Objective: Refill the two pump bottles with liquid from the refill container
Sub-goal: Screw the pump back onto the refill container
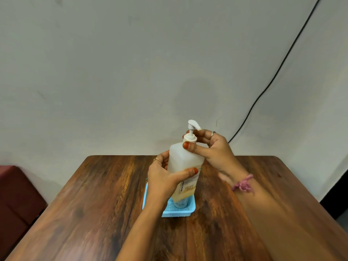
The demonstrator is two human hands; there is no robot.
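Note:
A tall translucent pump bottle [183,162] with yellowish liquid in its lower part is held upright above a light blue tray [191,210]. My left hand [165,178] grips the bottle's body, thumb across the front. My right hand [209,146] curls round the white collar under the pump head [193,125], thumb pressed on the bottle's shoulder. Behind the bottle's base a second, smaller bluish bottle [180,203] stands in the tray, mostly hidden. I cannot make out a separate refill container.
The tray sits on a dark wooden table [94,213] set against a pale wall. A black cable [273,78] runs down the wall at the right. A dark red seat [15,194] stands at the left of the table.

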